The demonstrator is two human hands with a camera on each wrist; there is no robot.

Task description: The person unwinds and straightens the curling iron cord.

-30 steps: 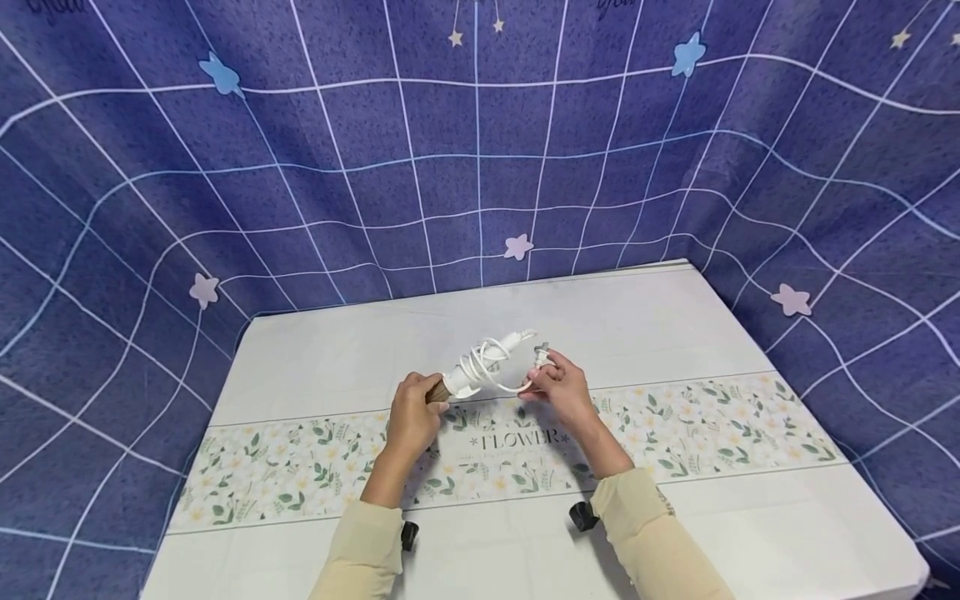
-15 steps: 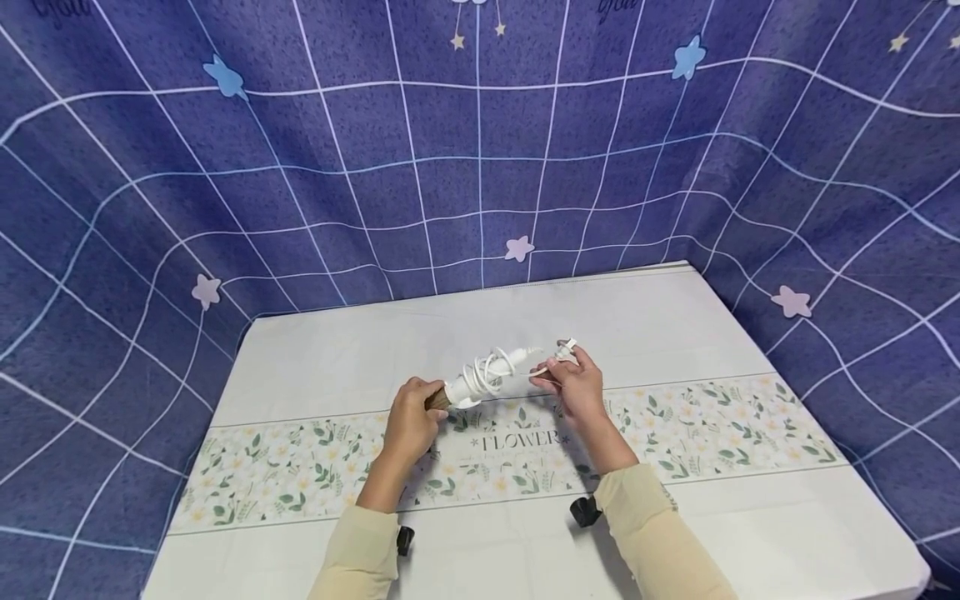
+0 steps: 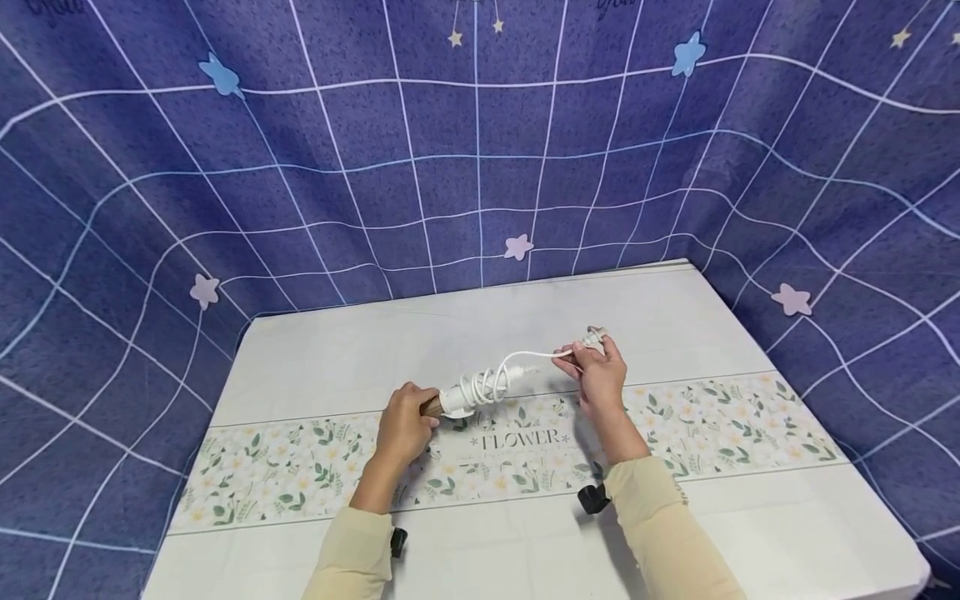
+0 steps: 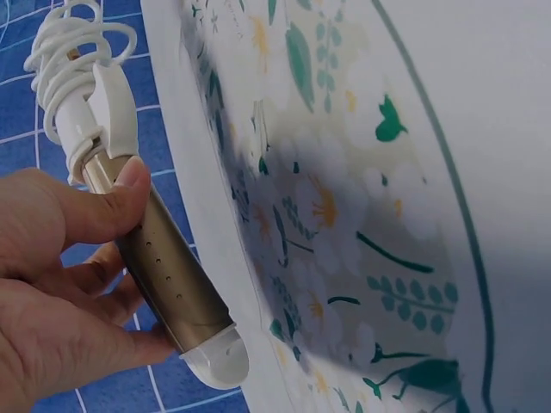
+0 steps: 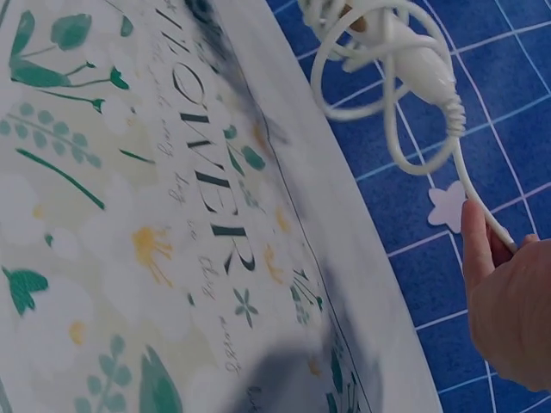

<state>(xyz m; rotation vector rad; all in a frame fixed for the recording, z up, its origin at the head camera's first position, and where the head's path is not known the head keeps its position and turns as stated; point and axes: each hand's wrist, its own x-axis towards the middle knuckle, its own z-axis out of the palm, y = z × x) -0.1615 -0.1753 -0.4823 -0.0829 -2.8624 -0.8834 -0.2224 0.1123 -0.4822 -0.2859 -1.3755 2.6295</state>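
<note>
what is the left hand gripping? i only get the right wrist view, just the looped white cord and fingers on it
Observer: The left wrist view shows the left hand holding the gold barrel of what looks like a hair styler.
Operator: where's the plug then, the cord runs out of my view
Observer: The head view shows the plug at the right hand, beside its fingertips.
Operator: and what's at the end of that gold barrel
Observer: The left wrist view shows a whitish rounded tip there, beyond the left hand's fingers.
</note>
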